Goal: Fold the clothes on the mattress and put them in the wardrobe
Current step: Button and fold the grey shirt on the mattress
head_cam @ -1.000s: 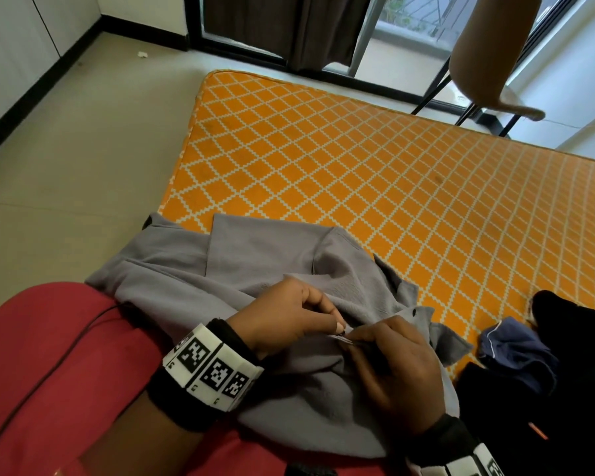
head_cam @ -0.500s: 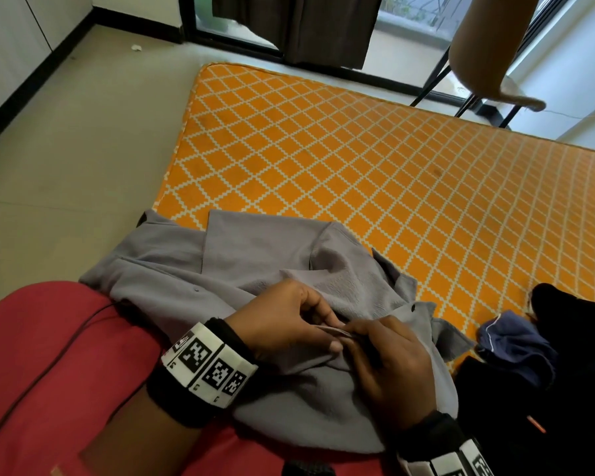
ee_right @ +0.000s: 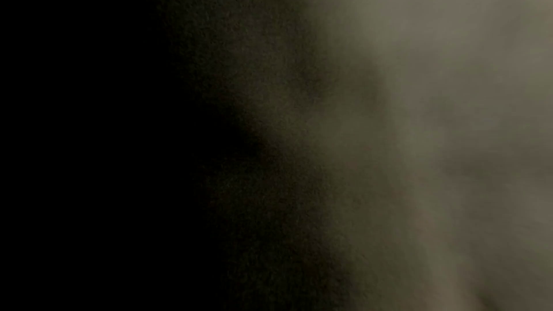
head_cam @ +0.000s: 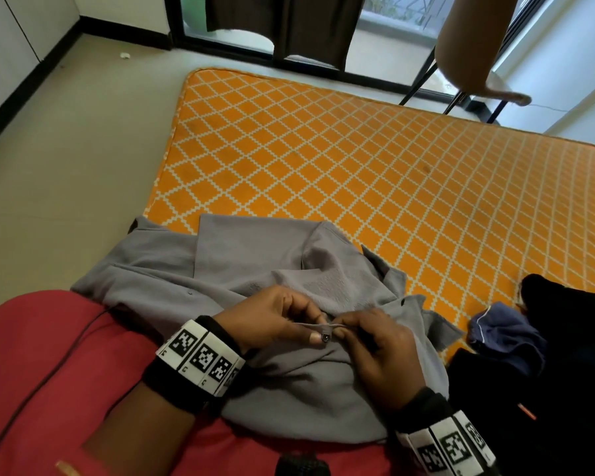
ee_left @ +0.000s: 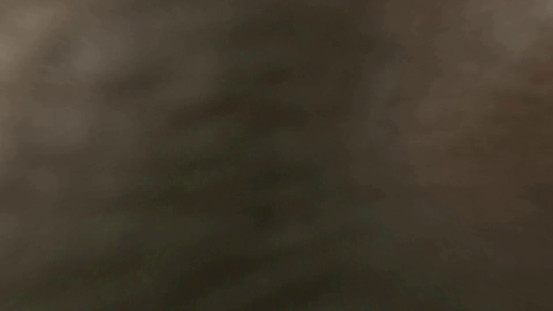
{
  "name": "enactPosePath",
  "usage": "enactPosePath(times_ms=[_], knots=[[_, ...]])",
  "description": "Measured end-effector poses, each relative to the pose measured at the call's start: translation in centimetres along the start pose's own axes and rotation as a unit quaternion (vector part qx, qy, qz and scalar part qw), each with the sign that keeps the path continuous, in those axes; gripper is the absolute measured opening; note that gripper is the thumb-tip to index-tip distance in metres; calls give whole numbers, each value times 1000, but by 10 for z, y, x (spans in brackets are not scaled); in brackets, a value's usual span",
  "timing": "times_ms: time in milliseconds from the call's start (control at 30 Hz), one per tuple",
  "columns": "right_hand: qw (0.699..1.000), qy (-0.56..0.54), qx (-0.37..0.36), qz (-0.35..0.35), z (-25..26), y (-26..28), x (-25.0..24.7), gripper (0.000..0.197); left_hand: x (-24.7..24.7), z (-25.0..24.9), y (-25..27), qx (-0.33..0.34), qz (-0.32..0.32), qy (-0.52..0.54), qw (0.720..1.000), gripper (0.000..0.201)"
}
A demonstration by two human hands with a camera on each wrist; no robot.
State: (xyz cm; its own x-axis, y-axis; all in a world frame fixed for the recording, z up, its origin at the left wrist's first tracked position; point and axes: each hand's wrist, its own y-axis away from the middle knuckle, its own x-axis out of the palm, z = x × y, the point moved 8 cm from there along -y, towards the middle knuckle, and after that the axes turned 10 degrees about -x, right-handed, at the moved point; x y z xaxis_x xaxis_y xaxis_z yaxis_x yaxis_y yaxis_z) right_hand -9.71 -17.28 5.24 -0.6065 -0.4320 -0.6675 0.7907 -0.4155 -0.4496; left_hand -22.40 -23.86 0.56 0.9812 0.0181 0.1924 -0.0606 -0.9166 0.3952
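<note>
A grey button shirt [head_cam: 248,269] lies crumpled over my red lap and the near edge of the orange patterned mattress [head_cam: 323,159]. My left hand [head_cam: 282,321] and right hand [head_cam: 368,348] meet at the shirt's front edge. Both pinch the placket, with a small metal snap button [head_cam: 325,337] showing between the thumbs. A dark blue garment [head_cam: 502,334] and a black garment [head_cam: 564,355] lie heaped at the right. Both wrist views are dark and blurred and show nothing clear.
A chair [head_cam: 474,46] stands beyond the mattress's far right corner by the glass door. A dark curtain [head_cam: 289,22] hangs at the top. Beige floor [head_cam: 66,149] stretches to the left, with white cabinet fronts [head_cam: 11,36] along the wall.
The two hands stayed pinched together at the shirt's front edge and shifted slightly. The snap button now shows between the thumbs.
</note>
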Motion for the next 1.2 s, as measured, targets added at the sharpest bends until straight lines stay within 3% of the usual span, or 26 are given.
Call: enactPosePath(times_ms=[100, 200, 333, 400, 467, 533, 667, 767, 867, 967, 1033, 1133, 1200], knots=[[1000, 1, -4, 4, 0, -1, 1, 16, 0, -5, 0, 17, -5, -44, 999, 9], [1000, 24, -1, 7, 3, -1, 2, 12, 3, -9, 1, 27, -70, -93, 993, 3], [996, 90, -8, -4, 8, 6, -2, 21, 14, -15, 4, 68, -84, -168, 980, 11], [986, 164, 29, -31, -4, 10, -13, 30, 14, -18, 6, 98, -115, -165, 975, 15], [986, 153, 52, -44, -18, 13, -21, 32, 8, -21, 11, 133, -168, -109, 971, 15], [993, 116, 32, -16, -27, 12, -21, 32, 1, -23, 16, 149, -190, -77, 967, 19], [981, 176, -62, 57, -28, 7, -36, 31, -24, -23, 26, 117, -214, -207, 947, 29], [969, 228, -90, 41, -32, -8, -75, 38, -36, -23, 31, 107, -235, -235, 937, 30], [959, 276, -61, 12, -48, -19, -115, 33, -32, -27, 32, 120, -228, -252, 933, 29], [926, 376, 40, 10, -67, -24, -140, 18, -15, -31, 30, 141, -159, -266, 940, 34], [912, 409, 45, 3, -52, -28, -131, 13, -3, -32, 28, 143, -111, -259, 949, 29], [962, 261, -60, 55, -2, -28, -66, 20, 0, -38, 30, 153, -114, -261, 946, 14], [987, 125, -47, 92, 8, -23, -29, 27, -4, -40, 32, 153, -124, -246, 949, 12]])
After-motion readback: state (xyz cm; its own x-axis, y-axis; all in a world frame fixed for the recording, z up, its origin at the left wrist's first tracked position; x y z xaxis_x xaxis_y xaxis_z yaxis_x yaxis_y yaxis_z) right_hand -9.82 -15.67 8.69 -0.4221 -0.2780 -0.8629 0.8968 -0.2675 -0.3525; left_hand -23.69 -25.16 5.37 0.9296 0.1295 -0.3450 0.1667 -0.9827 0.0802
